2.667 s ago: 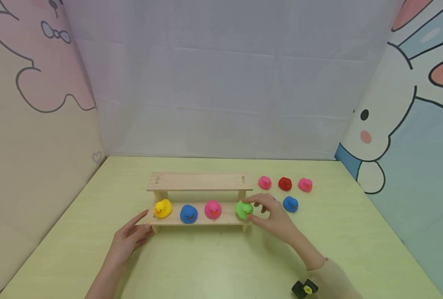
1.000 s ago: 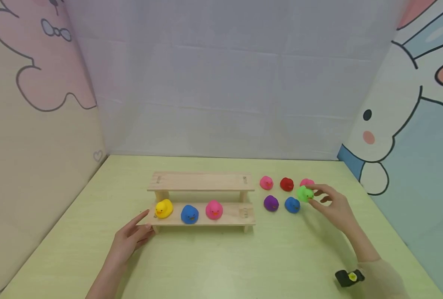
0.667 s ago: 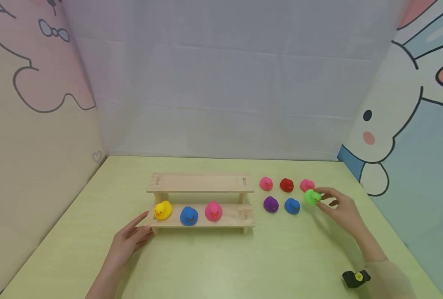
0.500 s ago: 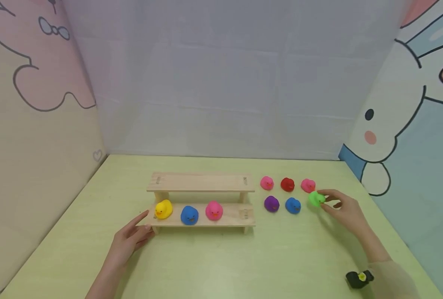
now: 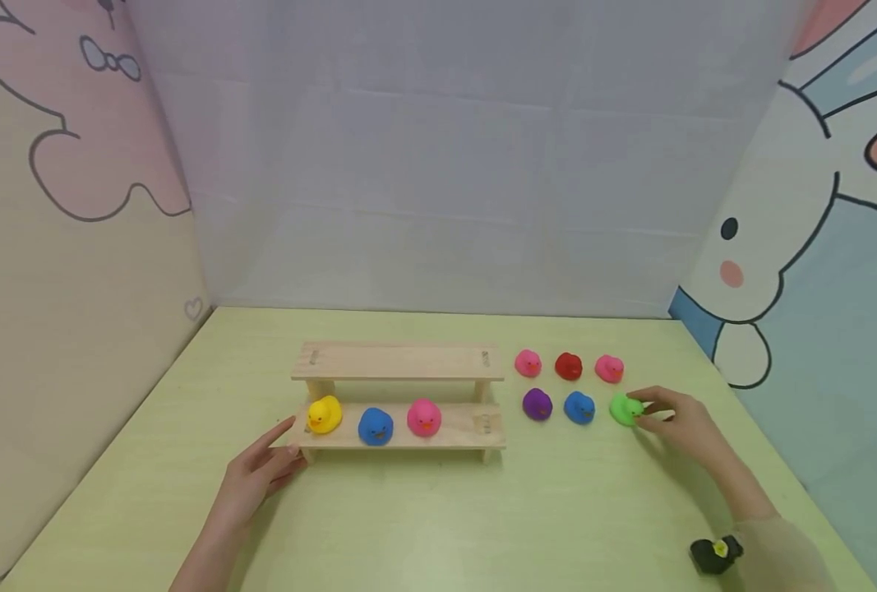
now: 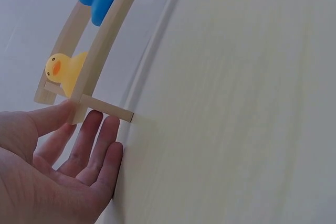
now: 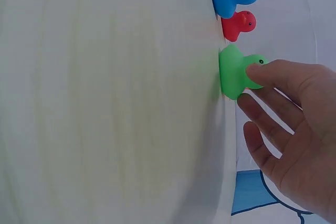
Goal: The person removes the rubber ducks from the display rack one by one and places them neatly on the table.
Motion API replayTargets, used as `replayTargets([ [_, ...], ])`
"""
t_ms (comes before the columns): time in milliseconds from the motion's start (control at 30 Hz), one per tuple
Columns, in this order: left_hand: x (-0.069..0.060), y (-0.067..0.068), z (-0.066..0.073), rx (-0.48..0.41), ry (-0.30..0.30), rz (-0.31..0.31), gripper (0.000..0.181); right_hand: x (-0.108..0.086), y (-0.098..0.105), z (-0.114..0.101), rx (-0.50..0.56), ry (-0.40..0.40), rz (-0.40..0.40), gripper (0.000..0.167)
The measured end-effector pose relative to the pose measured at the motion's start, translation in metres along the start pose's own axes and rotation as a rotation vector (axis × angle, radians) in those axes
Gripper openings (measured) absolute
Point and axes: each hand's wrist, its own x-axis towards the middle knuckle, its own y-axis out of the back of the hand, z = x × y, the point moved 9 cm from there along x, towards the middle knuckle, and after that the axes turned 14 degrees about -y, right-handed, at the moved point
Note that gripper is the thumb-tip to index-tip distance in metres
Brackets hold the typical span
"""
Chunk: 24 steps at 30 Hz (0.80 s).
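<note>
At the right of the head view, my right hand [image 5: 685, 423] pinches the green duck [image 5: 626, 409], which rests on the table right of a blue duck [image 5: 579, 407]. Thumb and a finger touch its head in the right wrist view [image 7: 299, 124]. My left hand [image 5: 256, 477] grips the left end of the two-step wooden rack [image 5: 401, 362]; in the left wrist view its thumb and fingers [image 6: 88, 135] lie around the lower board's corner. On the lower step sit a yellow duck [image 5: 324, 414], a blue duck [image 5: 375, 427] and a pink duck [image 5: 424, 418].
Right of the rack stand a pink duck [image 5: 528, 363], a red duck [image 5: 568, 366] and another pink duck [image 5: 610, 368] in a back row, with a purple duck [image 5: 537, 404] in front. Cartoon-printed walls and a pale curtain [image 5: 438, 164] enclose the table [image 5: 423, 526].
My right hand has carried the green duck from the right end of the rack's lower step to the table beside the blue duck. My left hand has stayed at the rack.
</note>
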Motion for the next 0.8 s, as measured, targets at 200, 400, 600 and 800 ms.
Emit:
replayTargets([
  [200, 0.0, 0.0005, 0.0011, 0.008, 0.013, 0.001, 0.061, 0.002, 0.0023, -0.0022, -0.003, 0.013, -0.032, 0.035],
  [400, 0.0004, -0.0002, -0.0007, -0.006, 0.02, -0.006, 0.063, 0.0026, 0.0025, -0.0028, -0.002, 0.012, -0.043, 0.035],
  [600, 0.0013, -0.0006, -0.0008, -0.01, 0.019, -0.009, 0.061, 0.002, 0.0013, -0.0029, -0.004, -0.012, -0.058, 0.036],
  [800, 0.0001, -0.0005, 0.001, -0.015, 0.013, -0.007, 0.062, 0.0001, -0.0004, -0.005, 0.031, -0.004, -0.082, 0.037],
])
